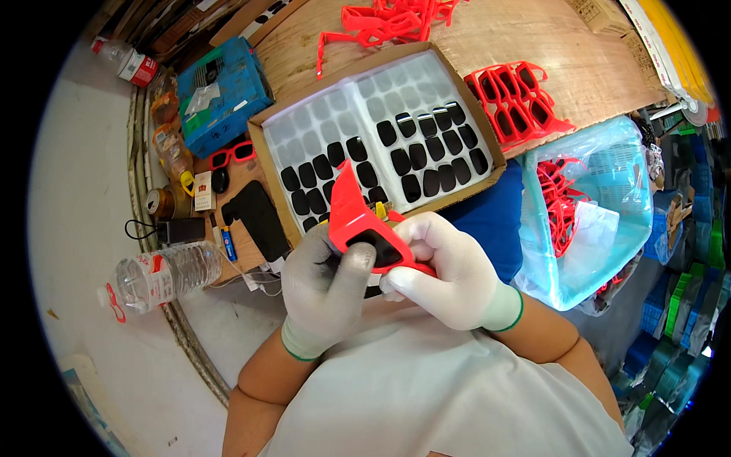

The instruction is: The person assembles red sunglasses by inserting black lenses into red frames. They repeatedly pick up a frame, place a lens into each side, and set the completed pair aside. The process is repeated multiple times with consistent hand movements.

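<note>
Both of my hands wear white gloves and hold one red sunglasses frame (347, 207) in front of my chest. My left hand (326, 286) grips it with the thumb pressed on a dark lens (386, 249) in the frame. My right hand (449, 266) pinches the frame's lower right side; some of its fingers are hidden behind. Just beyond my hands lies an open cardboard box (499, 169) with white trays. Dark lenses (431, 181) stand in rows in its nearer pockets, while the farther pockets show no lenses.
Red sunglasses (512, 114) with lenses lie right of the box, and red frames (388, 23) behind it. A blue plastic-lined basket (601, 278) at right holds more. At left are a blue toolbox (251, 99), a phone-like black object (263, 221) and a large clear bottle (179, 273).
</note>
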`<state>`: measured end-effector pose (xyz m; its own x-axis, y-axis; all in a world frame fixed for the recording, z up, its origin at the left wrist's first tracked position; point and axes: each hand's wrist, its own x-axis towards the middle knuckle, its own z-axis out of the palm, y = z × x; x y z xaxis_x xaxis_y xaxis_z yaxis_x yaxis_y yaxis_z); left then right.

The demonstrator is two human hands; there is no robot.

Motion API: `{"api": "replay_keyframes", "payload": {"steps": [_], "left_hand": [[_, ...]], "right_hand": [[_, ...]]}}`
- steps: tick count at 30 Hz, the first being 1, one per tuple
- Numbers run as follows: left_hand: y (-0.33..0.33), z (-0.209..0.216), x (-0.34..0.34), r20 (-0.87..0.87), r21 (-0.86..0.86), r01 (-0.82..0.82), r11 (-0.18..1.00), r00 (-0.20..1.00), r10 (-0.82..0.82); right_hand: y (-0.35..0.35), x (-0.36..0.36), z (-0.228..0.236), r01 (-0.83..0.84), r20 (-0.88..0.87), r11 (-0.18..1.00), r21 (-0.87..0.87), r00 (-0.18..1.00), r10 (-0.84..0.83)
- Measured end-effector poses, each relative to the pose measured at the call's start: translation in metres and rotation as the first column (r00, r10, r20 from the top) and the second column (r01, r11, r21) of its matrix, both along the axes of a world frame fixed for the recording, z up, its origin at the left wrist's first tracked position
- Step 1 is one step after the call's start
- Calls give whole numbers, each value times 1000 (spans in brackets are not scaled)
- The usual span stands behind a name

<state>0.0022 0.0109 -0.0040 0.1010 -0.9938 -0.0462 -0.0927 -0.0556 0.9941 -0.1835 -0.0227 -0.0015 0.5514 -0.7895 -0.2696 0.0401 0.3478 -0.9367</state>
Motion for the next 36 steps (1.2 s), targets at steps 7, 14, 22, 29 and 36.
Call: {"api": "replay_keyframes", "payload": {"steps": [7,14,22,29,36], "left_hand": [[4,-1,3,-207,116,71,991,977,-45],[-3,10,-3,-275,116,122,986,957,-86],[-5,-2,-4,329,-120,113,986,942,-68],[2,3,-10,433,-246,40,968,899,73],[-5,2,18,517,-367,272,890,855,-48]], "right_hand": [[-12,-17,-4,-166,192,962,218,973,124],[-11,-19,-16,-119,200,984,129,975,92],[-12,-13,-5,-99,-153,940,-326,987,51],[-11,-4,0,-109,-212,829,-549,977,-12],[-21,-6,-22,110,-120,613,-782,939,-321]]}}
